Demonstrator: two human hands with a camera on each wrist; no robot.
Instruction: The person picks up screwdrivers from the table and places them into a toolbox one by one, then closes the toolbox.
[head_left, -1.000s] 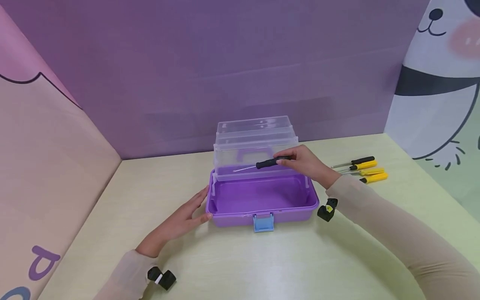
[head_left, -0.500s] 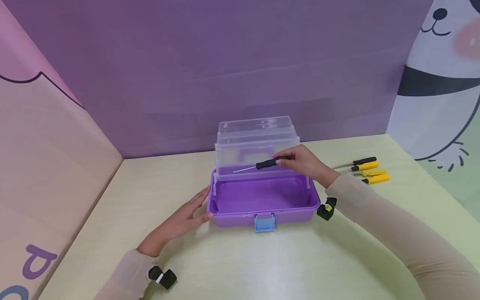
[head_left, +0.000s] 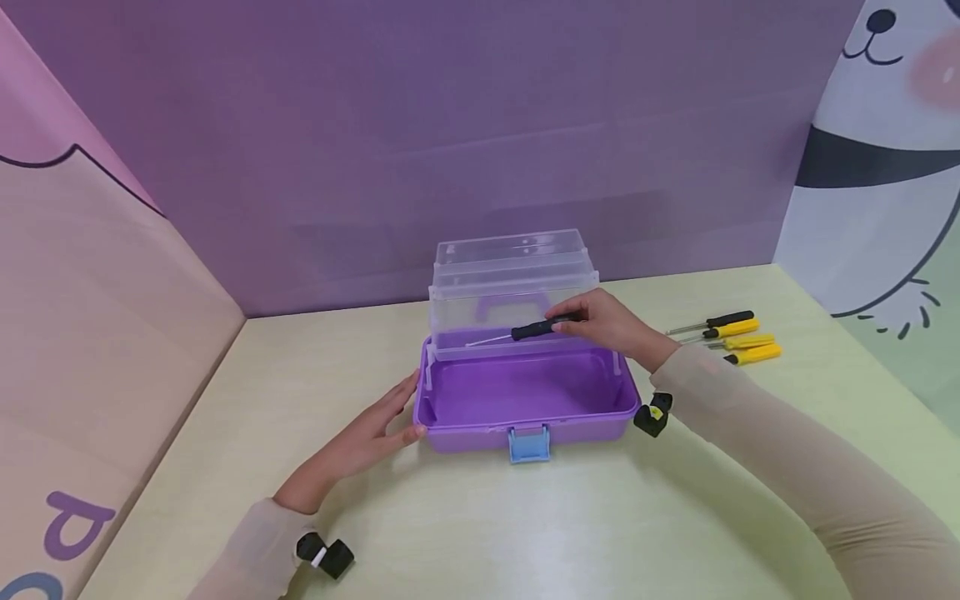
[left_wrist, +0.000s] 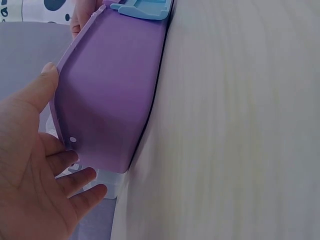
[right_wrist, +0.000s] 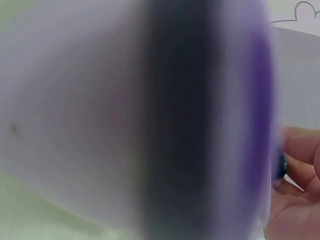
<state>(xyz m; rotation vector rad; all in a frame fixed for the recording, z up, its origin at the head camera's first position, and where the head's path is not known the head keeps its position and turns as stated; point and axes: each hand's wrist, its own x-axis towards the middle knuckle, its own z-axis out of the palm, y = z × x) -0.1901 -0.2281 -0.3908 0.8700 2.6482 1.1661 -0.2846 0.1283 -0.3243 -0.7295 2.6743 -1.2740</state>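
A purple toolbox (head_left: 525, 437) with a blue latch (head_left: 529, 444) stands on the table, its clear lid (head_left: 513, 271) raised at the back. My right hand (head_left: 611, 327) pinches the black handle of a screwdriver (head_left: 532, 328) over the box, the thin shaft pointing left. In the right wrist view a blurred dark band covers much of the picture, and only part of the right hand (right_wrist: 300, 185) shows at the edge. My left hand (head_left: 363, 442) rests against the box's left end, fingers fairly straight; in the left wrist view its thumb lies at the rim.
Several screwdrivers with yellow handles (head_left: 753, 354) and one with a black handle (head_left: 731, 319) lie on the table at the right. Behind the box rises a purple backdrop (head_left: 450, 125). Printed panels stand at both sides of the table (head_left: 585, 533).
The view shifts slightly. Both hands, the screwdriver and the toolbox keep nearly the same places.
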